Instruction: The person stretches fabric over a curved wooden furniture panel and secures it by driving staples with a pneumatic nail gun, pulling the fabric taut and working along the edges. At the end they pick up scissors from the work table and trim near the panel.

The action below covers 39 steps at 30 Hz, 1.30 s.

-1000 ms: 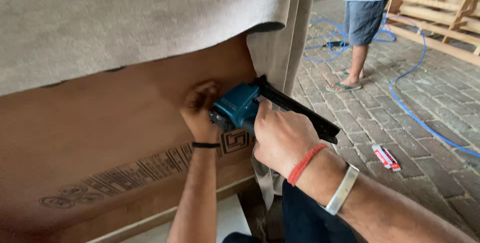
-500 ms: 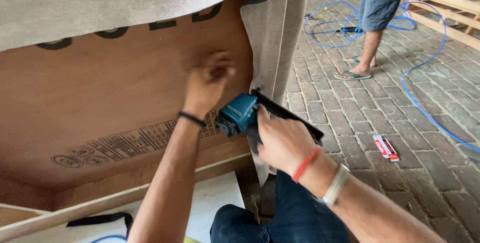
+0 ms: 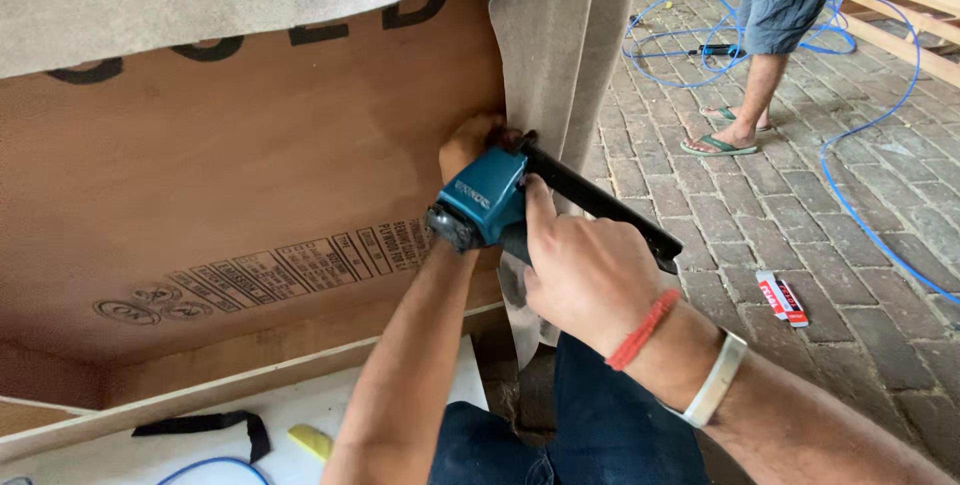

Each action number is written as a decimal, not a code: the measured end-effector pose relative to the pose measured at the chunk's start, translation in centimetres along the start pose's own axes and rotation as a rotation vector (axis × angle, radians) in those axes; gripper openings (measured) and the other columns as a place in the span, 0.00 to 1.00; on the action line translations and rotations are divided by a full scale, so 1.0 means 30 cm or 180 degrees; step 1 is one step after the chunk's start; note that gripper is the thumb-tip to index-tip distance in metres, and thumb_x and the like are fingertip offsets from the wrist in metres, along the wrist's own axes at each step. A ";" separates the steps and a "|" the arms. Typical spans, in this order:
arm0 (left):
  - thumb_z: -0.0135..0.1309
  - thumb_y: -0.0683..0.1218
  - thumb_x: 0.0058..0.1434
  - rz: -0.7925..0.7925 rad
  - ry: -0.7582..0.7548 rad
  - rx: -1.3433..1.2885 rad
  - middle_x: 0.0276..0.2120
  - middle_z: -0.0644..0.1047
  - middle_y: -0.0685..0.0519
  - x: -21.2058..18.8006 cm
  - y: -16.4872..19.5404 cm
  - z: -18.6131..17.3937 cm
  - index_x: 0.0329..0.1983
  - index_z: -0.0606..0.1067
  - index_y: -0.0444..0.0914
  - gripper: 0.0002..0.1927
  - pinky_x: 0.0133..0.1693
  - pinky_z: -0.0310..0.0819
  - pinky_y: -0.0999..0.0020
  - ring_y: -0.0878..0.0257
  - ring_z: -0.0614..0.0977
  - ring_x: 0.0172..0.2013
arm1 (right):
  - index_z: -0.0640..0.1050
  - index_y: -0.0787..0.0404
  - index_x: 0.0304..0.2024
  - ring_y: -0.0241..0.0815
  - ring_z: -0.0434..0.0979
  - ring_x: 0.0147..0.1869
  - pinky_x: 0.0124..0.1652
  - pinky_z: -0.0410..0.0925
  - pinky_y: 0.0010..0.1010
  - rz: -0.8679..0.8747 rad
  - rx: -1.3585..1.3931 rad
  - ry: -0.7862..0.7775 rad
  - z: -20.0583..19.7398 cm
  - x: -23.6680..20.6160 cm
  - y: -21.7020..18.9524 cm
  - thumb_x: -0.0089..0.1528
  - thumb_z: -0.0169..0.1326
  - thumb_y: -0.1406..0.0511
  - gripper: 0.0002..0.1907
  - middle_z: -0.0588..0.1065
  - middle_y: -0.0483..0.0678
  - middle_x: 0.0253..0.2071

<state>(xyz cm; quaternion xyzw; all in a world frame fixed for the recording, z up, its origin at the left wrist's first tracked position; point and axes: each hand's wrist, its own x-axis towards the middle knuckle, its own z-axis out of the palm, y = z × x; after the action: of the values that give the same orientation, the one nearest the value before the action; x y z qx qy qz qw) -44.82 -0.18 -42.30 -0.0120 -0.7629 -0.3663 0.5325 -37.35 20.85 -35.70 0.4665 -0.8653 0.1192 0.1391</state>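
My right hand (image 3: 585, 270) grips a teal and black pneumatic staple gun (image 3: 490, 195), whose nose points at the edge of a brown plywood panel (image 3: 250, 175). My left hand (image 3: 470, 140) presses grey upholstery fabric (image 3: 560, 35) against that panel edge, just above the gun's nose. The fabric drapes over the panel's top and hangs down its right side. The long black magazine of the gun (image 3: 610, 210) sticks out to the right.
Another person's legs in sandals (image 3: 745, 105) stand on the brick floor at the upper right, among loops of blue air hose (image 3: 880, 195). A small red and white box (image 3: 782, 297) lies on the bricks. A black strap (image 3: 205, 423) and a yellow piece (image 3: 312, 440) lie on the white surface below.
My left hand has moved up along the panel edge and the staple gun has followed it upward. The view has shifted so more of the panel shows.
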 end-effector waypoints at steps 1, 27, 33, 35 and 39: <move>0.58 0.42 0.60 0.0011 0.0034 -0.0106 0.35 0.84 0.48 -0.012 -0.010 0.009 0.40 0.81 0.35 0.08 0.38 0.81 0.68 0.62 0.86 0.34 | 0.60 0.73 0.66 0.58 0.81 0.28 0.30 0.74 0.48 0.0084 0.0009 0.0058 0.008 0.019 -0.011 0.53 0.61 0.62 0.43 0.78 0.58 0.23; 0.57 0.37 0.70 -0.1514 0.0150 -0.0945 0.32 0.80 0.50 -0.290 -0.140 -0.270 0.43 0.82 0.29 0.05 0.34 0.70 0.73 0.68 0.78 0.32 | 0.61 0.70 0.67 0.57 0.82 0.34 0.35 0.74 0.47 0.0095 0.0264 -0.0234 0.207 -0.008 0.064 0.54 0.61 0.61 0.42 0.80 0.57 0.29; 0.55 0.44 0.69 -0.1177 0.0080 -0.0677 0.37 0.83 0.52 -0.240 0.056 -0.202 0.51 0.80 0.34 0.12 0.40 0.80 0.73 0.68 0.83 0.38 | 0.64 0.58 0.71 0.60 0.82 0.37 0.36 0.73 0.50 0.0069 0.0899 0.0302 0.142 -0.138 0.193 0.53 0.63 0.60 0.44 0.80 0.58 0.33; 0.58 0.45 0.67 -0.0843 0.0102 0.0136 0.45 0.83 0.48 -0.218 0.143 -0.139 0.61 0.77 0.37 0.20 0.43 0.81 0.67 0.61 0.84 0.42 | 0.66 0.53 0.70 0.62 0.81 0.40 0.38 0.73 0.50 0.0317 0.1183 0.0522 0.122 -0.159 0.251 0.53 0.64 0.60 0.43 0.81 0.60 0.34; 0.64 0.43 0.58 0.1315 0.0653 0.1371 0.60 0.70 0.31 -0.102 0.216 0.092 0.72 0.55 0.30 0.43 0.52 0.77 0.54 0.35 0.77 0.54 | 0.65 0.59 0.69 0.63 0.81 0.45 0.37 0.74 0.46 -0.0014 0.1899 0.1168 0.113 -0.102 0.401 0.51 0.63 0.65 0.43 0.80 0.63 0.41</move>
<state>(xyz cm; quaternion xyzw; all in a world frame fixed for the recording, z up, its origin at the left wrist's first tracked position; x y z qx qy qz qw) -43.06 7.26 -41.74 -0.0167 -0.7467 -0.0797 0.6602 -46.29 28.54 -40.86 0.4593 -0.7520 0.4483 0.1501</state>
